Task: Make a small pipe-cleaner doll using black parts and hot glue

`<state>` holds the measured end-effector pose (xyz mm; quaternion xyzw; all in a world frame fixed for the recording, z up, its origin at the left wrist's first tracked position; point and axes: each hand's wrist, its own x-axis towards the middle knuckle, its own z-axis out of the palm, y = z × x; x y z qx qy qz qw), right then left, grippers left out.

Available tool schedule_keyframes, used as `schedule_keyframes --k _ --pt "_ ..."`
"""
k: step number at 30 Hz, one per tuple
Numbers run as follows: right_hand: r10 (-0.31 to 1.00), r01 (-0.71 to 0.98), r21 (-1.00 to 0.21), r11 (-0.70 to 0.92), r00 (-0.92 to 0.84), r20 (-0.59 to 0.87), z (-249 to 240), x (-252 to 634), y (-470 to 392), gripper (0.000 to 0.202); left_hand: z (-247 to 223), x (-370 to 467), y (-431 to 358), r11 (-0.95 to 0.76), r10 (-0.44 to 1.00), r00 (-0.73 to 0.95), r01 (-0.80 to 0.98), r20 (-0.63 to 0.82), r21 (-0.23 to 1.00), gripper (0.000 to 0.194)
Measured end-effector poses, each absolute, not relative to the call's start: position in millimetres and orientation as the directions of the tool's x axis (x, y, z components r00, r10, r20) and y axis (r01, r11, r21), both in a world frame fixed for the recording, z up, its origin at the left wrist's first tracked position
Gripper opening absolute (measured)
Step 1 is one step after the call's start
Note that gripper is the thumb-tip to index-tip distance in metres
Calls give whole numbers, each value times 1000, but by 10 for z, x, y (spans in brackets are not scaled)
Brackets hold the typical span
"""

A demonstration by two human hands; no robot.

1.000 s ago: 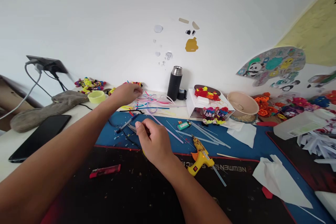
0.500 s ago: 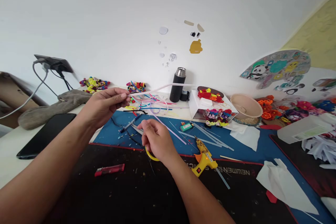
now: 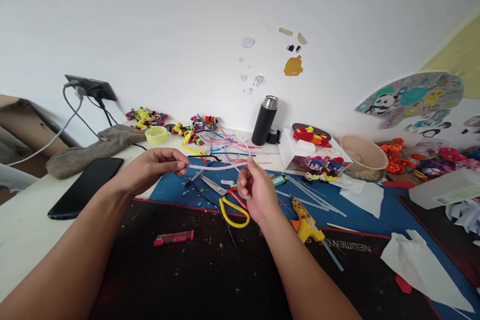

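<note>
Between my two hands stretches a pale pink pipe cleaner (image 3: 215, 166). My left hand (image 3: 159, 169) pinches its left end between thumb and fingers. Further along, the thumb and fingers of my right hand (image 3: 259, 191) are closed on it, and a loose length curves up and back beyond them. Scissors (image 3: 236, 213) with yellow and red handles lie on the mat just left of my right hand. A short pale pink piece (image 3: 227, 182) rests near their blades. Loose pipe cleaners (image 3: 228, 149) in several colours lie behind my hands.
A hot glue gun (image 3: 306, 222) lies right of my right forearm, with glue sticks (image 3: 315, 197) behind it. A red lighter (image 3: 174, 238) is in front, a phone (image 3: 86, 187) at left. A black flask (image 3: 265, 121) stands by the wall, beside a white box (image 3: 287, 149).
My right hand has let go of the scissors, which now lie on the mat, and has taken hold of the pipe cleaner. My left hand has come lower. The view has shifted left.
</note>
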<state>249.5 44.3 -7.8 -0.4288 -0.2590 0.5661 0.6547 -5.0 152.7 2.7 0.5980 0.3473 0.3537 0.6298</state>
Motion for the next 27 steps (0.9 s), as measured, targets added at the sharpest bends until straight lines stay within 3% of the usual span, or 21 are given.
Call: schedule_keyframes --k 3,6,8,17,27 --pt "958 -551 -833 41 258 -124 -95 2524 463 53 35 15 1502 97 876 481 -176 -1 980 28" --pt "960 -550 -833 61 260 -101 -99 2532 468 50 -2 166 1448 204 901 434 -401 -11 893 32" --pt "963 -522 -850 71 259 -78 -100 2525 464 45 -42 270 1407 286 886 461 -456 -51 843 34" --pt "974 -334 -939 83 228 5 -134 2452 420 42 -104 351 1375 274 905 424 -503 -42 820 32" --pt "987 -265 -963 49 163 5 -78 2413 382 44 -118 360 1448 289 948 274 -538 -160 792 16"
